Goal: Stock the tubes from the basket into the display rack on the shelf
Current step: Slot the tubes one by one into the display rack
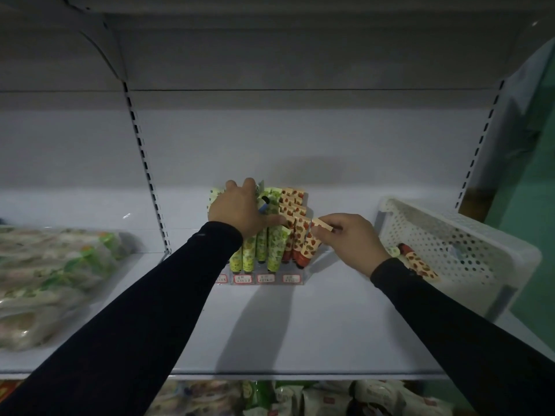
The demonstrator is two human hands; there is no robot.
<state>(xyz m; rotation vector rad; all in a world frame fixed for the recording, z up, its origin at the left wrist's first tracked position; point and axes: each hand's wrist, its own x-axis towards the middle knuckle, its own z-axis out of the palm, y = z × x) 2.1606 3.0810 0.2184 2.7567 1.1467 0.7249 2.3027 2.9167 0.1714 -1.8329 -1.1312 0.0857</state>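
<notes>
Pinching a strawberry-print tube point(312, 235) by its flat crimped end, the right hand point(353, 241) holds it at the right column of the clear display rack point(264, 279) mid-shelf. The tube is cream with red berries and a dark red cap. The left hand point(240, 207) rests, fingers curved, over the green-patterned tubes point(271, 250). Another strawberry tube point(419, 262) lies in the white perforated basket point(486, 235), right.

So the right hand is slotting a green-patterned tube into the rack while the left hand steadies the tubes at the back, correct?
Not quite. The head view shows the right hand pinching a strawberry-patterned tube, cream with a red cap, not a green one. It goes into the right-hand column of the display rack, and the left hand does rest on the tubes at the back.
</notes>
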